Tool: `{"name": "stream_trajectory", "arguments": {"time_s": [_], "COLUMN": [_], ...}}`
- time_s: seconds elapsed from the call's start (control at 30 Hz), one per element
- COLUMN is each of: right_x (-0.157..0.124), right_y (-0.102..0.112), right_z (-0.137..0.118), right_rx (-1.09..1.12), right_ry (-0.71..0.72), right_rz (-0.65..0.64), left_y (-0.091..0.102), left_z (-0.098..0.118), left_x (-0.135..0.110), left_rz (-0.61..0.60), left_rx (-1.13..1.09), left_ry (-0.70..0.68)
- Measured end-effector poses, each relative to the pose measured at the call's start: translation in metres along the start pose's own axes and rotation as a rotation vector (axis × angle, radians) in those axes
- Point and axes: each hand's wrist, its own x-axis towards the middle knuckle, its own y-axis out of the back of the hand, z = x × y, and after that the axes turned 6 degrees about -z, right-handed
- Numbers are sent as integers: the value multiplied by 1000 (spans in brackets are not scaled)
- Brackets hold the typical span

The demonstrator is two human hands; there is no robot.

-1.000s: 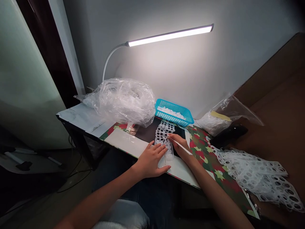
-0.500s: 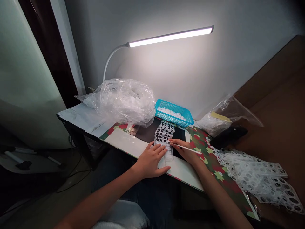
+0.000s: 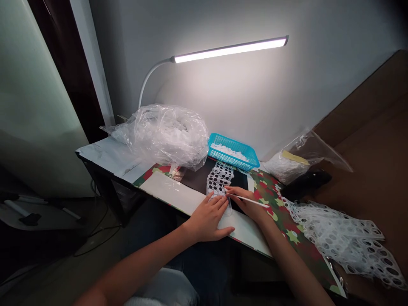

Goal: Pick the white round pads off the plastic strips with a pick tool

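Note:
My left hand lies flat with its fingers extended over the near end of a perforated translucent strip sheet. The sheet has rows of round holes and rests on a black mat; its near part is hidden under the fingers. Pinched in my right hand is a thin white stick, which slants out to the right across the hand. My right fingertips are at the sheet's right edge, close to the left fingertips. Whatever small piece may be at those fingertips is too small to tell.
A blue basket of small white pieces stands behind the sheet. To its left sits a big clear plastic bag. More perforated strips pile up at right, near another bag. A lit lamp hangs above.
My left hand has slid a little to the right, covering more of the sheet's near end. The right hand keeps its pinch on the stick, barely shifted.

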Motion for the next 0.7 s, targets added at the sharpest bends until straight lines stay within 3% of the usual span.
{"name": "stream_trajectory", "arguments": {"time_s": [0.2,0.4,0.6,0.7], "right_x": [3,11,5,-2], "right_y": [-7,-9,3,4], "right_z": [-1,10,3,-3], "right_rx": [-122,-230,-219,-189], "right_ry": [26,-13,-25,-9], "right_rz": [35,246,408,334], "left_y": [3,4,4,4], "left_z": [1,1,0,1], "left_x": [2,1,0,-1], "left_rz": [18,28,20,24], "left_rx": [-48,-56,-23,5], "left_ry": [10,6,14,5]}}
